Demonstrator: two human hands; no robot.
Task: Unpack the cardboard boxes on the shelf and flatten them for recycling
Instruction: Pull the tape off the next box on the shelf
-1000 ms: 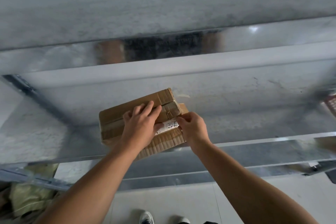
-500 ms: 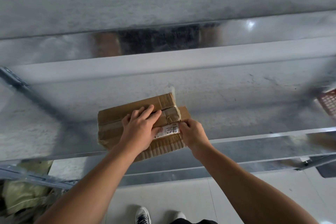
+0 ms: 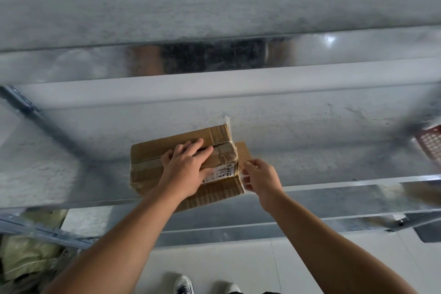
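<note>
A small brown cardboard box (image 3: 152, 157), wrapped in clear tape and bearing a white label, lies on the metal shelf (image 3: 334, 141) near its front edge. My left hand (image 3: 186, 172) presses flat on top of the box, fingers spread over the taped seam. My right hand (image 3: 261, 179) is at the box's right end and pinches a strip of clear tape (image 3: 242, 174) that is peeling away from that end. Another loose bit of tape sticks up at the box's far right corner.
A red perforated basket (image 3: 429, 143) sits at the shelf's right edge. Another shelf board hangs overhead. A diagonal metal brace (image 3: 47, 124) runs at the left. Yellowish bags (image 3: 26, 255) lie on the lower left, and my shoes show on the floor below.
My right hand has drawn away to the right from the box's end, pulling the tape strip off with it. The left hand stays pressed on the box top.
</note>
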